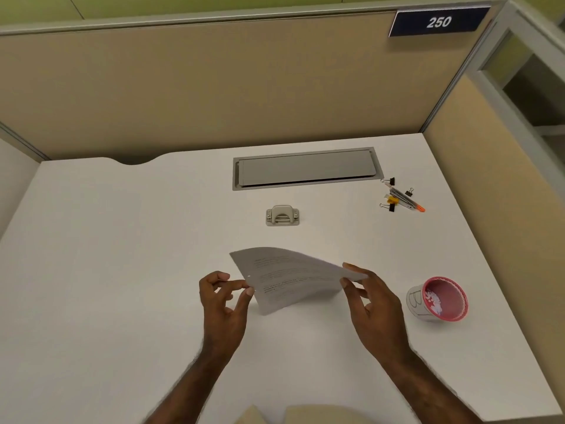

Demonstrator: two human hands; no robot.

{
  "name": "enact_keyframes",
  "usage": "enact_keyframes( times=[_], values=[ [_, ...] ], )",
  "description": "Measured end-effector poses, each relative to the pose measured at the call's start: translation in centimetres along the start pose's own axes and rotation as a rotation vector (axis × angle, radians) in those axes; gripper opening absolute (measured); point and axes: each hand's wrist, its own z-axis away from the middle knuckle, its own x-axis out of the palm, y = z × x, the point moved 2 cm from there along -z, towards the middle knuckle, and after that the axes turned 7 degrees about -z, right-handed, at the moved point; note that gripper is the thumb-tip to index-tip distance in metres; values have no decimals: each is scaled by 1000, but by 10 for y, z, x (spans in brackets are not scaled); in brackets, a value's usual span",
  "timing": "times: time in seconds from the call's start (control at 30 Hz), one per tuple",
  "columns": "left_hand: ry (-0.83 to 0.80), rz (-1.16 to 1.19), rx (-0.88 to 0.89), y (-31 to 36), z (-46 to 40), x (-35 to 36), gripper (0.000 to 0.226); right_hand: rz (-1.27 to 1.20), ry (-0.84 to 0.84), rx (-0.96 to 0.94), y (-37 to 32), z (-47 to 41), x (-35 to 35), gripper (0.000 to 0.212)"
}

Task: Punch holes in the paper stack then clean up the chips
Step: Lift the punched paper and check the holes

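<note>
Punching looked done (one hole showed): both hands, left hand [224, 296] and right hand [371, 296], pinched the curled white printed paper stack [290, 278] near the small grey metal hole punch [282, 215]; chip cleanup remained.

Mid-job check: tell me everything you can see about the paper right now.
The paper is a thin white sheet or small stack with faint printed lines, held above the desk and bowed into a curve. The left hand pinches its left edge, the right hand its right corner. One small punched hole shows near the left edge. It hangs nearer the camera than the punch, touching nothing but fingers.
</note>
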Motion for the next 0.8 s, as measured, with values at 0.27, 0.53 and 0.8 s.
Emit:
enact_keyframes(
  times=[0.27, 0.53, 0.8],
  values=[
    [47, 25, 56, 8, -5, 2, 24, -38, 79, -73, -11, -8, -3, 28],
    [54, 42, 6, 15, -12, 5, 28, -121, 67, -14, -6, -13, 5, 27],
    [51, 55, -66, 12, -15, 9, 18, -96, -11, -49, -3, -21, 15, 28]
  ],
)
